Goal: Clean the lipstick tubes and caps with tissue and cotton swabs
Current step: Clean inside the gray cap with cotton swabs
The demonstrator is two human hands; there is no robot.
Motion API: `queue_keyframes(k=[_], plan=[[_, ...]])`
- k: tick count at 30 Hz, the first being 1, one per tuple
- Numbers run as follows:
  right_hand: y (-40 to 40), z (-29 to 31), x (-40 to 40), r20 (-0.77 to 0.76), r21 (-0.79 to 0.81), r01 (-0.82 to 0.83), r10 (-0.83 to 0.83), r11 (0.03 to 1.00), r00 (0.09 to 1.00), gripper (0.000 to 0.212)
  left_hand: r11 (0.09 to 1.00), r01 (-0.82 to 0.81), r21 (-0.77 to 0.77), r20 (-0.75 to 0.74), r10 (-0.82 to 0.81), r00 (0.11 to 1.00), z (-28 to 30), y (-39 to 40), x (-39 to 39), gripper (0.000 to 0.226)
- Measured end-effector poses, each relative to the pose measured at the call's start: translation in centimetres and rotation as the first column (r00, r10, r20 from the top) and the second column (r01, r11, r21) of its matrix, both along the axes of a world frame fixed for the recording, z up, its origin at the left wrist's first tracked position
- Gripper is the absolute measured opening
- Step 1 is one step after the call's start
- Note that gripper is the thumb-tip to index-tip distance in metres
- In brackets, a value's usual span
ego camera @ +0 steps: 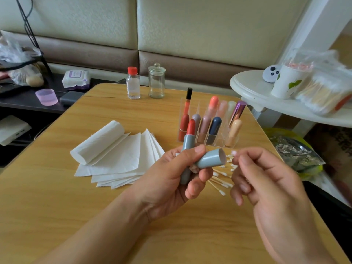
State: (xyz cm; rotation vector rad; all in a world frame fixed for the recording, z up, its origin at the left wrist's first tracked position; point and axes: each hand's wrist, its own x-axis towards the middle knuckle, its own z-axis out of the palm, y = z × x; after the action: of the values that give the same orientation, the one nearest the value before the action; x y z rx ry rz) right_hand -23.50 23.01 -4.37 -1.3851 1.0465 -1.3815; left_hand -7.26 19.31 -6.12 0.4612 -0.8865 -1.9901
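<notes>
Wooden table (57, 216) noted. Opened grey lipstick tube (187, 143) and its cap (210, 160) are gripped in left hand (171, 180); cotton swab (234, 153) is pinched by right hand (266, 180). Swab insertion into cap mouth, gently rotated, is advised.

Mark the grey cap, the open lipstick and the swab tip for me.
grey cap (210, 159): head view, its side wall.
open lipstick (190, 127): head view, the red bullet.
swab tip (234, 153): head view, cotton end.
</notes>
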Motion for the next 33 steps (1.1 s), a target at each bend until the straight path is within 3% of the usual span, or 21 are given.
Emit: queue_keyframes(k=[2,4,8,21,28,33], plan=[[-0.1,0.15,0.12,0.005,-0.013,-0.038,0.038,0.999,0.999,0.042,1.0,0.01,-0.016,0.009,-0.01,1.0,0.06,0.0,-0.11,0.018],[-0.14,0.33,0.24,0.058,0.012,-0.095,0.094,0.995,0.994,0.02,1.0,0.016,-0.018,0.004,-0.016,1.0,0.2,0.03,-0.14,0.021],[-0.08,0.46,0.5,0.101,0.039,-0.122,0.118,0.992,0.988,0.005,1.0,0.023,0.002,0.005,-0.023,1.0,0.05,0.03,-0.12,0.021],[-0.35,0.64,0.29,0.204,0.108,-0.214,0.189,0.971,0.96,0.016,0.999,0.04,-0.004,-0.005,-0.04,0.999,0.06,0.02,-0.07,0.027],[-0.72,0.84,0.15,0.179,0.107,-0.245,0.224,0.964,0.958,0.009,0.998,0.058,-0.019,-0.008,-0.058,0.998,0.29,0.14,-0.03,0.03],[-1.03,0.78,-0.27,0.157,0.089,-0.302,0.286,0.949,0.945,0.023,0.999,0.034,-0.024,0.012,-0.034,0.999,0.31,0.17,-0.08,0.029]])
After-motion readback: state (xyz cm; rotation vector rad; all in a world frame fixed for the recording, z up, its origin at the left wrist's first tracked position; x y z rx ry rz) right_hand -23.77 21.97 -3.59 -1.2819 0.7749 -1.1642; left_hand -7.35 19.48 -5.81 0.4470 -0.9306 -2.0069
